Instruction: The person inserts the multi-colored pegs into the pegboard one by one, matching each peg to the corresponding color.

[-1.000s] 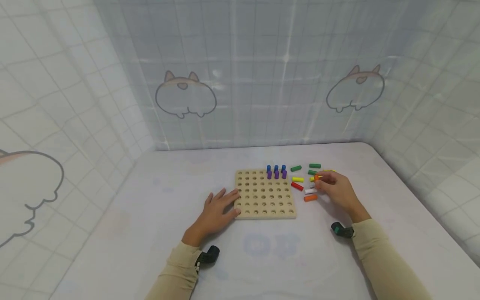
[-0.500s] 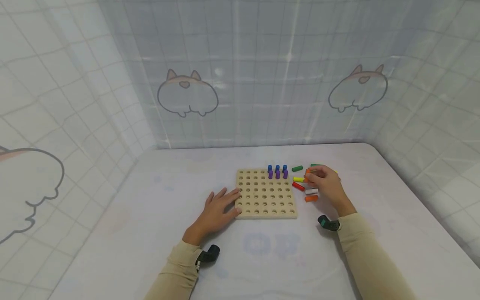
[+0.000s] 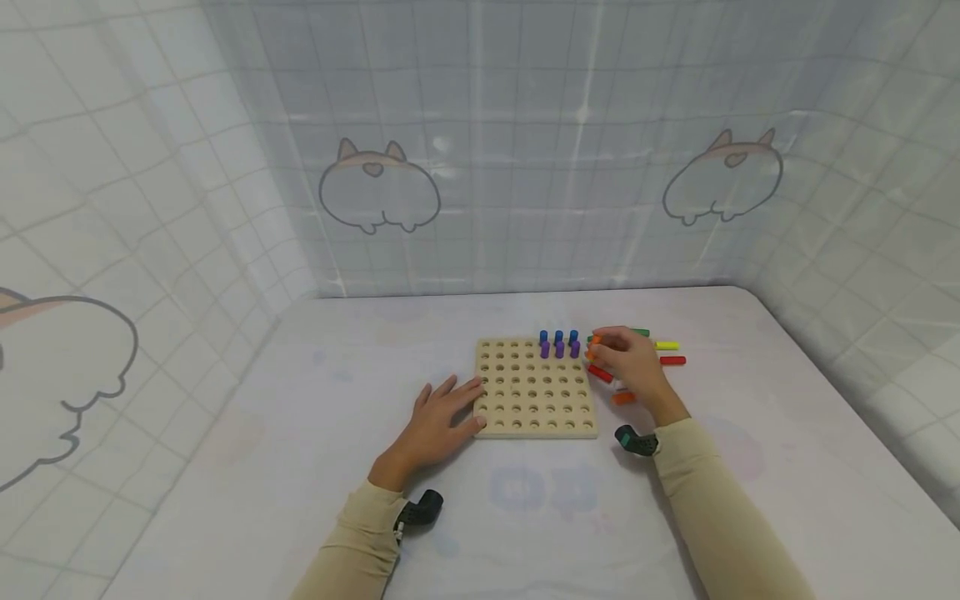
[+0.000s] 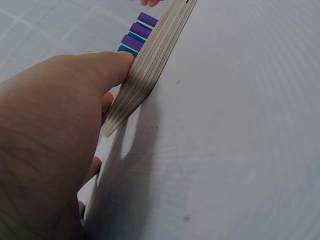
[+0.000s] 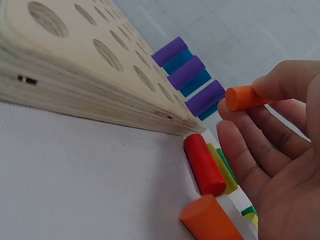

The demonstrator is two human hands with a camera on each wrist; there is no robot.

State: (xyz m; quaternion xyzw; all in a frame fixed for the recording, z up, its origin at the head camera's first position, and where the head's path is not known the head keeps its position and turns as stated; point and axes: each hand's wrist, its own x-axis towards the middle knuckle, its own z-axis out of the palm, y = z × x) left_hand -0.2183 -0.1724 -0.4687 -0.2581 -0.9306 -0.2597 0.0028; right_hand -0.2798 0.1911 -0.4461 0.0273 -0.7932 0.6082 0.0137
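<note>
A square wooden pegboard (image 3: 525,400) with rows of round holes lies on the table. Three blue pegs (image 3: 558,335) stand in its back row at the right, and three purple pegs (image 3: 559,350) in the row before them. My left hand (image 3: 429,433) rests at the board's left edge, fingers spread, thumb and fingertips on its rim. My right hand (image 3: 633,367) pinches an orange peg (image 5: 244,97) between thumb and fingers, just right of the purple pegs. In the right wrist view a red peg (image 5: 205,165) and another orange peg (image 5: 210,220) lie beside the board.
Loose pegs lie right of the board, partly hidden by the right hand: a yellow peg (image 3: 667,345), a second red peg (image 3: 672,361) and a green peg (image 3: 640,332) among them. Curtains with a tile pattern (image 3: 510,150) stand behind and at both sides.
My right hand has moved left with the orange peg, from over the loose pegs to near the board's right edge. The left hand has stayed at the board.
</note>
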